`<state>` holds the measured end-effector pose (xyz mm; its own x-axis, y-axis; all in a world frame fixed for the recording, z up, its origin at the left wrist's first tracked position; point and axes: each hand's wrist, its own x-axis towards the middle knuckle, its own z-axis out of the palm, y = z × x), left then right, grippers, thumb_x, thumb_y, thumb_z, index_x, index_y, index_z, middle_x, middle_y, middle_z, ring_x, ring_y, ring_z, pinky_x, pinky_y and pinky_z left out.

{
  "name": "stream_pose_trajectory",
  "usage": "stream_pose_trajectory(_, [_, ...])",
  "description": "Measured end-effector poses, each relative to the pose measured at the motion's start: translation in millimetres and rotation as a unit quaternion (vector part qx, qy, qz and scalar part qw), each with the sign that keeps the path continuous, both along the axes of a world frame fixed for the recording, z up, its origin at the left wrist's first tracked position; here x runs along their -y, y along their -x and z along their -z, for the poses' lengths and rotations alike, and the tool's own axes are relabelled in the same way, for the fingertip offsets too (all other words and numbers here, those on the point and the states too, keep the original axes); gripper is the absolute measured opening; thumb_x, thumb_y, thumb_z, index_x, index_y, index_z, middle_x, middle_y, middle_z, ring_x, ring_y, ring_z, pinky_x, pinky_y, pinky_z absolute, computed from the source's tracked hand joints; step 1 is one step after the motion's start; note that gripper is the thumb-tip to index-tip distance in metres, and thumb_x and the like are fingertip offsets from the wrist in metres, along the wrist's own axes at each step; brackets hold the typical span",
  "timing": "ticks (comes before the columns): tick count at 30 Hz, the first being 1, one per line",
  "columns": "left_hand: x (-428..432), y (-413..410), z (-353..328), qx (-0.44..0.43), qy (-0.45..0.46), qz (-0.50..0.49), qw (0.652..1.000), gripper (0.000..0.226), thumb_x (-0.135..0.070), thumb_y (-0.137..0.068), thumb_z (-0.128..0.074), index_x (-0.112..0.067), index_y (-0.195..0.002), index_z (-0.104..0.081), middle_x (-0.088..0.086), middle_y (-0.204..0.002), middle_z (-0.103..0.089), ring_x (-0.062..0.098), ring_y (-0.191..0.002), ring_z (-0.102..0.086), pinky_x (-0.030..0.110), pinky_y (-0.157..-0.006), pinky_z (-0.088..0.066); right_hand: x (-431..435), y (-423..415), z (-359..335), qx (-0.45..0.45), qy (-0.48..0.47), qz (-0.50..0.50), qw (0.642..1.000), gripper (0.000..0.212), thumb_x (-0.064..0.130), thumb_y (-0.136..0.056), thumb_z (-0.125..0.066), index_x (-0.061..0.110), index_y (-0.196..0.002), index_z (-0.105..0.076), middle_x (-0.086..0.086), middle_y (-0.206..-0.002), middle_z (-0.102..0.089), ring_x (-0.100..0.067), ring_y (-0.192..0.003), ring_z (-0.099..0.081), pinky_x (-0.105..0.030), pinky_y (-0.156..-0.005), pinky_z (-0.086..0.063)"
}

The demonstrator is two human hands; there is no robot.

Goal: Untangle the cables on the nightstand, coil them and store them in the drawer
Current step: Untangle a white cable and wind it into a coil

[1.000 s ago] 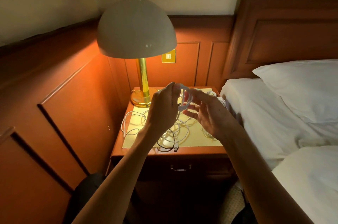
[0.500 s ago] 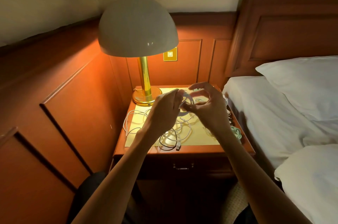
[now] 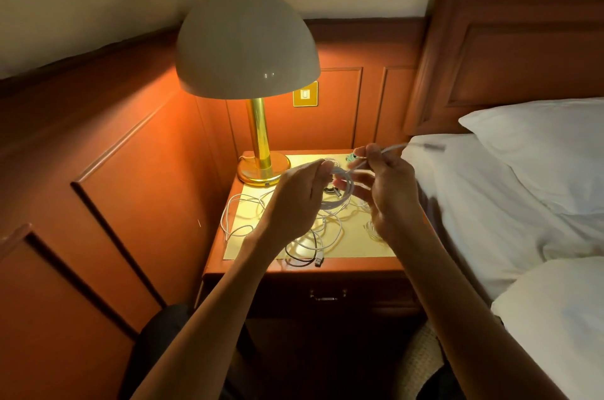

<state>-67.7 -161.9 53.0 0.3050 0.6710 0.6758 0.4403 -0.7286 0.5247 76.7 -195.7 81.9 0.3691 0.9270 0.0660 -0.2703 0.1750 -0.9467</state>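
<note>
Above the nightstand (image 3: pixel 359 267) my left hand (image 3: pixel 299 198) pinches a small coil of white cable (image 3: pixel 344 192) at its top. My right hand (image 3: pixel 389 190) grips the loose end of that same cable, which runs out blurred to the right over the bed. Below my hands, several thin white cables (image 3: pixel 248 213) lie tangled on the yellow top, one ending in a USB plug (image 3: pixel 318 259) at the front edge. The drawer (image 3: pixel 327 296) under the top is closed.
A brass lamp (image 3: pixel 258 151) with a white dome shade stands at the back left of the nightstand. A small green thing (image 3: pixel 351 157) lies at the back. Wood panelling is on the left, and the bed (image 3: pixel 490 219) with white pillows is close on the right.
My right hand has drawn the cable's free end up and out to the right, away from the coil. My left hand keeps its hold on the coil.
</note>
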Motion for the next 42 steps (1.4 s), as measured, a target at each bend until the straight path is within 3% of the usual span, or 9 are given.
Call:
stream_pose_trajectory(3, [-6,9,6,0.009,0.049,-0.031,0.998,0.032,-0.03,-0.107,-0.04,-0.014,-0.101,-0.067,-0.021,-0.074,-0.056,-0.006,-0.068,-0.059,0.009,-0.058,-0.04,-3,-17,5,-0.098,0.061,-0.073,0.991,0.018,0.009,-0.093,-0.066,0.011,-0.11,-0.065,-0.004,-0.092,-0.077,-0.021,-0.081,-0.076,-0.033,-0.066,-0.061])
stream_pose_trajectory(9, [-4,10,-10,0.137,0.199,0.027,0.97,0.042,-0.034,-0.109,-0.032,-0.024,-0.072,-0.049,-0.015,-0.052,-0.041,0.001,-0.046,-0.039,0.019,-0.049,-0.03,-2,-39,18,-0.04,0.047,-0.136,0.989,0.013,0.017,-0.091,-0.068,0.012,-0.102,-0.072,-0.005,-0.093,-0.076,-0.019,-0.074,-0.072,-0.029,-0.064,-0.06])
stream_pose_trajectory(17, [0,6,-18,0.235,0.271,0.072,0.931,0.043,-0.031,-0.109,-0.03,-0.015,-0.073,-0.046,-0.011,-0.056,-0.033,0.003,-0.046,-0.027,0.018,-0.043,-0.023,-4,-48,35,0.222,-0.028,-0.046,0.973,0.015,0.026,-0.087,-0.073,0.023,-0.101,-0.079,0.005,-0.095,-0.077,-0.013,-0.069,-0.067,-0.021,-0.056,-0.054])
stream_pose_trajectory(22, [6,-4,-14,0.2,0.236,0.087,0.947,0.043,-0.028,-0.11,-0.029,-0.016,-0.072,-0.045,-0.014,-0.051,-0.036,0.003,-0.048,-0.03,0.018,-0.047,-0.026,0,-32,48,0.61,-0.129,0.212,0.752,0.023,0.026,-0.087,-0.077,0.016,-0.108,-0.077,0.003,-0.089,-0.077,-0.015,-0.072,-0.068,-0.033,-0.063,-0.055])
stream_pose_trajectory(25, [11,-10,-12,0.159,0.202,0.077,0.963,0.043,-0.029,-0.109,-0.03,-0.018,-0.072,-0.048,-0.015,-0.054,-0.039,0.004,-0.053,-0.034,0.024,-0.052,-0.029,-2,-17,43,0.664,-0.047,0.204,0.718,0.019,0.025,-0.09,-0.074,0.016,-0.107,-0.073,-0.005,-0.082,-0.076,-0.022,-0.07,-0.071,-0.042,-0.073,-0.058])
stream_pose_trajectory(28, [13,-12,-11,0.141,0.187,0.077,0.969,0.041,-0.031,-0.109,-0.031,-0.022,-0.072,-0.048,-0.015,-0.056,-0.04,0.006,-0.055,-0.036,0.031,-0.055,-0.03,-3,-11,35,0.491,-0.025,0.109,0.864,0.007,0.013,-0.094,-0.067,0.013,-0.101,-0.065,-0.005,-0.089,-0.076,-0.013,-0.066,-0.071,-0.024,-0.06,-0.057])
stream_pose_trajectory(31, [9,-9,-13,0.137,0.181,0.057,0.972,0.042,-0.03,-0.109,-0.032,-0.02,-0.073,-0.05,-0.014,-0.055,-0.041,0.004,-0.051,-0.04,0.027,-0.052,-0.031,-2,-7,20,0.046,0.062,-0.03,0.997,0.011,0.003,-0.097,-0.058,0.014,-0.097,-0.059,-0.01,-0.085,-0.076,-0.018,-0.069,-0.075,-0.025,-0.056,-0.058])
stream_pose_trajectory(35, [5,-6,-11,0.12,0.171,0.042,0.977,0.041,-0.031,-0.109,-0.032,-0.023,-0.072,-0.049,-0.014,-0.055,-0.042,0.004,-0.049,-0.042,0.023,-0.051,-0.032,2,-4,14,-0.139,0.078,-0.105,0.982,0.013,-0.002,-0.099,-0.049,0.008,-0.103,-0.056,-0.011,-0.081,-0.077,-0.023,-0.076,-0.076,-0.028,-0.06,-0.061])
stream_pose_trajectory(42, [0,-8,-2,0.09,0.141,-0.049,0.985,0.036,-0.034,-0.108,-0.036,-0.026,-0.079,-0.056,-0.015,-0.066,-0.055,-0.004,-0.062,-0.058,0.01,-0.051,-0.039,6,2,26,-0.207,0.054,-0.19,0.958,0.04,0.005,-0.091,-0.06,-0.005,-0.129,-0.054,-0.019,-0.1,-0.072,-0.026,-0.089,-0.074,-0.034,-0.071,-0.061])
